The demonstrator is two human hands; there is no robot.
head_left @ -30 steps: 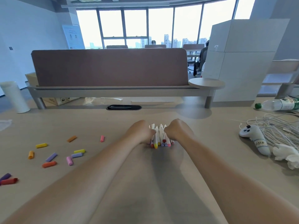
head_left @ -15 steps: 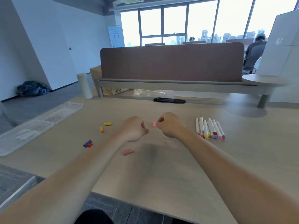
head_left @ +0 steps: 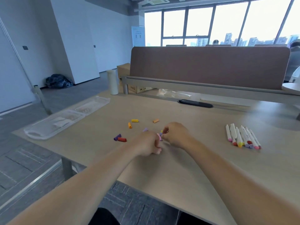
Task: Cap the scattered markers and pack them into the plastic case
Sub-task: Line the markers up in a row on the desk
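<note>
My left hand (head_left: 146,143) and my right hand (head_left: 176,135) meet knuckle to knuckle over the desk (head_left: 178,168). Small caps (head_left: 160,135), pink, yellow and purple, sit bunched between their curled fingers; the left holds a pink one and the right pinches a yellow one. More loose caps lie to the left: yellow (head_left: 134,120), two orange (head_left: 129,125) (head_left: 155,121), lilac (head_left: 145,129), purple (head_left: 117,137), red (head_left: 122,139). Several uncapped white markers (head_left: 241,137) lie side by side at the right. The clear plastic case (head_left: 65,120) lies open at the far left.
A white cylinder (head_left: 112,82) and a cardboard box (head_left: 125,70) stand at the desk's back left corner. The brown divider panel (head_left: 209,67) runs along the back, with a black cable slot (head_left: 195,103) before it. The desk's left and near edges drop to carpet.
My hands have left the row of markers and moved left to the scattered caps. The right hand took up a pink cap, and now both hands are closed round a small bunch of caps.
</note>
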